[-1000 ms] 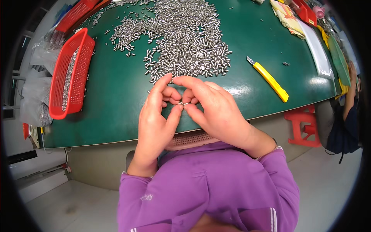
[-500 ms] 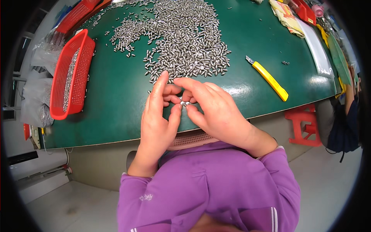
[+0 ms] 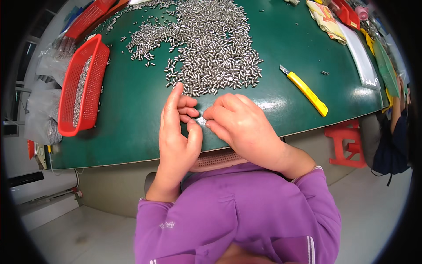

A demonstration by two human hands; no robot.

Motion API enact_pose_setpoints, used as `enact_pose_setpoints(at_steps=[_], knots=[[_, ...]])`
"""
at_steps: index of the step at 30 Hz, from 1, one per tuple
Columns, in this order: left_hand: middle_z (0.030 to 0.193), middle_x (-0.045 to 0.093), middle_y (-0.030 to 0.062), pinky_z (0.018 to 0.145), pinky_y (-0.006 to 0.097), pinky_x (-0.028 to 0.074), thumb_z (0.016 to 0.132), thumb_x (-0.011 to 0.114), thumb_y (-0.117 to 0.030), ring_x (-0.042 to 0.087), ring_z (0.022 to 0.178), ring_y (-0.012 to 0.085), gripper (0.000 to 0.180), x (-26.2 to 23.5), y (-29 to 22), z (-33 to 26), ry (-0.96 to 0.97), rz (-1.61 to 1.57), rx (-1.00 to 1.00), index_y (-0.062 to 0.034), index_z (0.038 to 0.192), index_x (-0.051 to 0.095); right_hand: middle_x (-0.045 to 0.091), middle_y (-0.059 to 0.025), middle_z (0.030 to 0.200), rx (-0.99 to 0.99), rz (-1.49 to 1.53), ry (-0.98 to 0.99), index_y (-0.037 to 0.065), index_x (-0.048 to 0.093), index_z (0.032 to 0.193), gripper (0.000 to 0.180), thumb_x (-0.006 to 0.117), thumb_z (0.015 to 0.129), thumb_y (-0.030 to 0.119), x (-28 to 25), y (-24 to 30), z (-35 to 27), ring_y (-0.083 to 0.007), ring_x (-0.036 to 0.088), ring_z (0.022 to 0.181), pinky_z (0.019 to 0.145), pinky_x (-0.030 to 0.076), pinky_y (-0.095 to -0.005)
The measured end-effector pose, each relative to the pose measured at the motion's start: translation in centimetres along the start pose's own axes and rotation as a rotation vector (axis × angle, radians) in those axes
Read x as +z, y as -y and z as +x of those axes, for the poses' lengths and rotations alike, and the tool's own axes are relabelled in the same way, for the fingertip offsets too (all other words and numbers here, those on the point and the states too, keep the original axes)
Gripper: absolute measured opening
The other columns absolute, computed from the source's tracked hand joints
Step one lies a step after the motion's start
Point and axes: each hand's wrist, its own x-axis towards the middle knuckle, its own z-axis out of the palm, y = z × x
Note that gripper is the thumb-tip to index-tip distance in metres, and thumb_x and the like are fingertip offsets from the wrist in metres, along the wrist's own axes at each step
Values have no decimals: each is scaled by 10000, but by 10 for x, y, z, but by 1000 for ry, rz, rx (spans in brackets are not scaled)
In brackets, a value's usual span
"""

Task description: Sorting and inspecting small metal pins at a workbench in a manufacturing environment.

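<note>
Both my hands meet over the near edge of a green table (image 3: 145,119). My left hand (image 3: 176,127) has its index finger raised, while the other fingers curl in toward the thumb tip. Whatever lies between them is hidden. My right hand (image 3: 239,123) is closed in a pinch beside it, thumb against fingertips. A small bright spot shows between the hands, too small to tell whether it is metal or glare. Just beyond my fingertips spreads a large pile of small, silvery, bullet-shaped metal pieces (image 3: 220,57).
A red perforated basket (image 3: 99,79) holding more metal pieces stands at the left. To the right lies a yellow box cutter (image 3: 307,93), blade out. Clear plastic bags (image 3: 41,108) sit at the far left. Beyond the table's right edge is a red stool (image 3: 345,143), near another person's arm (image 3: 397,114).
My hands have drawn slightly apart. The right fingers have closed into a pinch, and the small shiny pieces seen between both hands' fingertips no longer show clearly.
</note>
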Motion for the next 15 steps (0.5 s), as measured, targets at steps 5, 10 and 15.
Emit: enact_pose_setpoints(at_steps=[5, 10, 15], knots=[[1175, 625, 125, 838, 313, 516, 829, 527, 139, 595, 960, 183, 737, -1, -2, 1, 33, 53, 3, 7, 1542, 398, 614, -90, 963, -3, -59, 11, 73, 686, 1001, 194, 775, 830, 93, -7, 2, -7, -301, 612, 899, 798, 506, -416], [1203, 628, 135, 896, 368, 512, 864, 580, 108, 599, 1000, 239, 707, 3, -10, 6, 76, 196, 22, 5, 1540, 400, 626, -74, 955, -48, 91, 155, 94, 698, 996, 191, 787, 829, 125, -24, 4, -27, -295, 621, 910, 812, 510, -412], [1270, 596, 184, 1031, 454, 455, 866, 600, 101, 572, 1123, 343, 727, 15, -11, 18, 121, 365, 177, 12, 1549, 367, 639, -131, 1052, -59, 116, 105, 43, 664, 1115, 305, 764, 837, 116, -38, -4, -20, -362, 607, 981, 868, 504, -455]])
